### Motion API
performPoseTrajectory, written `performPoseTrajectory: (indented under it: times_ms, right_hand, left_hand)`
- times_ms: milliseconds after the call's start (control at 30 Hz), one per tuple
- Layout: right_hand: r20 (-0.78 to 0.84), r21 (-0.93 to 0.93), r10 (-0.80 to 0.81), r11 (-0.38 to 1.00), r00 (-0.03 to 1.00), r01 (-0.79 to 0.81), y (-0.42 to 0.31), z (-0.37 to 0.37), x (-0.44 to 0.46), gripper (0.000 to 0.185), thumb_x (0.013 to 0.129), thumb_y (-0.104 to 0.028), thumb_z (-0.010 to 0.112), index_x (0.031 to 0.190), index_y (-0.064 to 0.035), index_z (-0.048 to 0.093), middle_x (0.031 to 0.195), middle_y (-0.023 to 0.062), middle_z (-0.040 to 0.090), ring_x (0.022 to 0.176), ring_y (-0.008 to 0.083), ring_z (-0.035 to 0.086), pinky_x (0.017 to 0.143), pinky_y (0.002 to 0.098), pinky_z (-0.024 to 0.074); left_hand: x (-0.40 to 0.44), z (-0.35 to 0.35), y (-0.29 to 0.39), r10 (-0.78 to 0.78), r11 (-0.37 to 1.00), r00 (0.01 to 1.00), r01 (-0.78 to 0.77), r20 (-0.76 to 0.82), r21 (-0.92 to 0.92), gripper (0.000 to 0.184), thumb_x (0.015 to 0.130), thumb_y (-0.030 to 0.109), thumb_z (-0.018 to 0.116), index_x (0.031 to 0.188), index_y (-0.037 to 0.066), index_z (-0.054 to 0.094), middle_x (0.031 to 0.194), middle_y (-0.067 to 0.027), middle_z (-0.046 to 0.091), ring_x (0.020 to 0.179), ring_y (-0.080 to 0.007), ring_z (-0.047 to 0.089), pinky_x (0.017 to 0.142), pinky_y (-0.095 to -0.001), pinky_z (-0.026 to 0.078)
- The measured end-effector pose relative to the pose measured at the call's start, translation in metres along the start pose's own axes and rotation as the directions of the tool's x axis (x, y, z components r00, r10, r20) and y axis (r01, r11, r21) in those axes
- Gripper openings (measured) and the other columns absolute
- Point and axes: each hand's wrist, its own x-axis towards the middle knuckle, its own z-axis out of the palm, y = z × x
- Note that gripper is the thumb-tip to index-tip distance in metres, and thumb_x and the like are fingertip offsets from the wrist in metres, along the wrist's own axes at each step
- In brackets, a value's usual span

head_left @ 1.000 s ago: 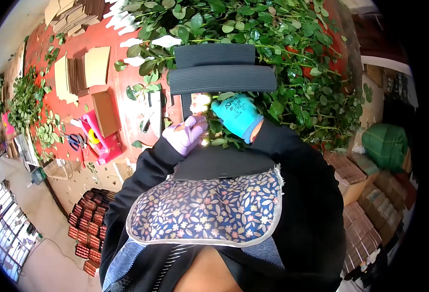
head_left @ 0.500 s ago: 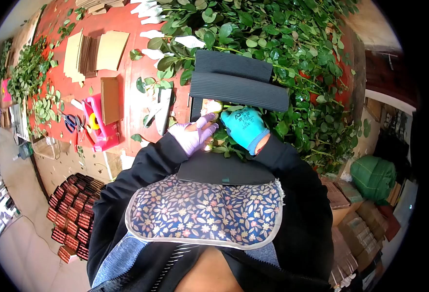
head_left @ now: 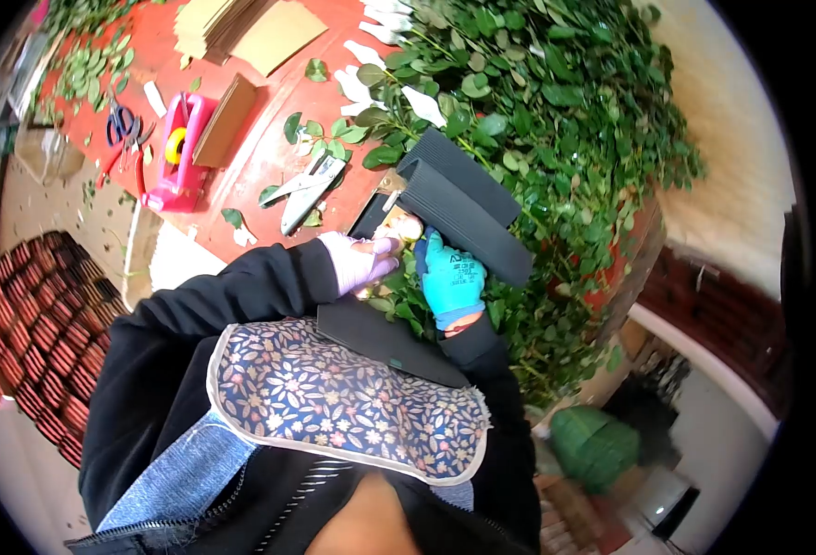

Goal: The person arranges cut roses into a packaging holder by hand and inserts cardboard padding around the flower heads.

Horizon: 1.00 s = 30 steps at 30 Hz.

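Observation:
My left hand (head_left: 363,262), in a thin purple glove, has its fingers curled at a pale rose head (head_left: 404,228) above the black holder. My right hand (head_left: 452,277), in a teal work glove, is closed just right of the bloom; its fingertips and whatever they grip are hidden. Leafy stems (head_left: 398,301) show below and between both hands. A ribbed black flap (head_left: 468,217) slants beyond my right hand, and a smooth black panel (head_left: 385,342) lies nearer my body. A silver stapler (head_left: 313,194) rests left of the holder.
A large heap of leafy stems (head_left: 556,139) covers the table's right side, with white-wrapped heads (head_left: 423,106) at its edge. Left are a pink tape dispenser (head_left: 178,162), scissors (head_left: 123,125), red-handled pliers (head_left: 135,148) and cardboard sheets (head_left: 283,39). A green bundle (head_left: 595,449) is lower right.
The view has turned, so the table appears tilted clockwise. My left fingers look more drawn together by the rose head; my right hand remains closed beside it.

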Motion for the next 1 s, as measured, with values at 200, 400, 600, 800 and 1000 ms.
performPoseTrajectory:
  times_ms: [200, 400, 600, 800, 1000]
  right_hand:
    - [0.023, 0.190, -0.006, 0.982, 1.000, 0.001, -0.002, -0.001, 0.011, 0.022, 0.094, -0.032, 0.059, 0.084, -0.0118, 0.060, 0.056, 0.0096, 0.060, 0.050, 0.0290, 0.062, 0.045, 0.0431, 0.0470]
    - [0.087, 0.138, -0.012, 0.990, 0.996, 0.000, -0.007, -0.004, 0.019, 0.016, 0.092, -0.028, 0.057, 0.087, -0.0130, 0.058, 0.061, 0.0084, 0.063, 0.052, 0.0260, 0.063, 0.047, 0.0398, 0.0492]
    - [0.096, 0.171, 0.020, 0.985, 0.995, -0.037, -0.006, -0.003, 0.017, 0.014, 0.093, -0.025, 0.056, 0.087, -0.0118, 0.058, 0.060, 0.0103, 0.063, 0.053, 0.0288, 0.064, 0.048, 0.0415, 0.0496]
    - [0.101, 0.184, 0.024, 0.982, 0.995, -0.043, -0.006, -0.002, 0.017, 0.010, 0.088, -0.021, 0.058, 0.085, -0.0118, 0.057, 0.062, 0.0103, 0.064, 0.053, 0.0288, 0.064, 0.049, 0.0422, 0.0499]
    - [-0.098, 0.092, -0.021, 0.995, 0.995, 0.030, -0.008, -0.002, 0.016, 0.009, 0.082, -0.018, 0.059, 0.087, -0.0110, 0.060, 0.063, 0.0096, 0.061, 0.054, 0.0257, 0.063, 0.049, 0.0403, 0.0490]
  left_hand:
    - [-0.002, -0.008, 0.010, -0.136, 0.980, 0.990, 0.138, 0.019, -0.144, 0.033, 0.101, 0.036, 0.050, 0.128, 0.019, 0.053, 0.077, -0.0087, 0.068, 0.057, -0.0204, 0.067, 0.054, -0.0325, 0.056]
    - [0.002, 0.010, -0.012, 0.008, 1.000, 0.998, -0.008, -0.057, 0.000, 0.028, 0.094, 0.027, 0.057, 0.120, 0.017, 0.056, 0.090, -0.0064, 0.062, 0.071, -0.0230, 0.067, 0.060, -0.0346, 0.055]
    - [0.007, -0.002, -0.015, 0.345, 0.913, 0.933, -0.309, -0.101, 0.267, 0.040, 0.082, 0.011, 0.065, 0.121, 0.011, 0.059, 0.125, -0.0024, 0.055, 0.092, -0.0215, 0.067, 0.068, -0.0323, 0.058]
    - [0.012, 0.001, -0.006, 0.256, 0.908, 0.964, -0.214, -0.072, 0.359, 0.039, 0.083, 0.010, 0.061, 0.122, 0.010, 0.057, 0.127, -0.0040, 0.054, 0.086, -0.0209, 0.067, 0.065, -0.0312, 0.058]
    - [0.017, -0.012, -0.001, 0.176, 0.961, 0.984, -0.173, 0.005, 0.216, 0.041, 0.090, 0.013, 0.055, 0.131, 0.012, 0.054, 0.128, -0.0092, 0.057, 0.083, -0.0244, 0.069, 0.064, -0.0334, 0.058]
